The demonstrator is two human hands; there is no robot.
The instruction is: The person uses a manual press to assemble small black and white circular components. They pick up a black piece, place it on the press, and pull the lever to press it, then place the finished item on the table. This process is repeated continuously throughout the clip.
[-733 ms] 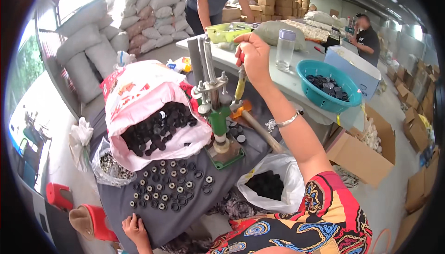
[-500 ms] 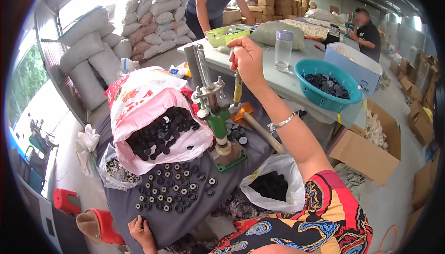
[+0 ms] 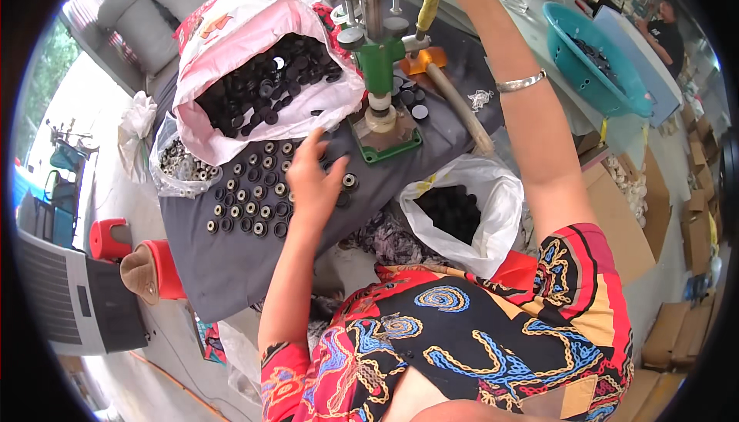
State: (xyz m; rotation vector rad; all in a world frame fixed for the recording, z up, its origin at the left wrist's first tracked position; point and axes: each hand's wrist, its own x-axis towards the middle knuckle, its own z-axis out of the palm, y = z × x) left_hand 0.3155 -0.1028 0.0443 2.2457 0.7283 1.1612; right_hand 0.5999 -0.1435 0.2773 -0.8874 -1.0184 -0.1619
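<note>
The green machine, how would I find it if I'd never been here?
Look for the dark, cloth-covered table. On it, just right of the big pink-lined sack, stands the green machine. Unlike the soft sack, it's upright and metal.

The press [image 3: 379, 68] is metal with glossy green paint, and its rods [image 3: 375, 14] are bare, shiny metal. The little black rings [image 3: 259, 229] look like plastic, some with dull metal middles. The surface [image 3: 223, 283] has matt grey cloth on it. The hammer handle [image 3: 460, 110] looks like wood. The white bag [image 3: 500, 218] is thin, crinkly plastic, the basket [image 3: 616, 93] smooth plastic, the bracelet [image 3: 522, 83] shiny metal.
</note>
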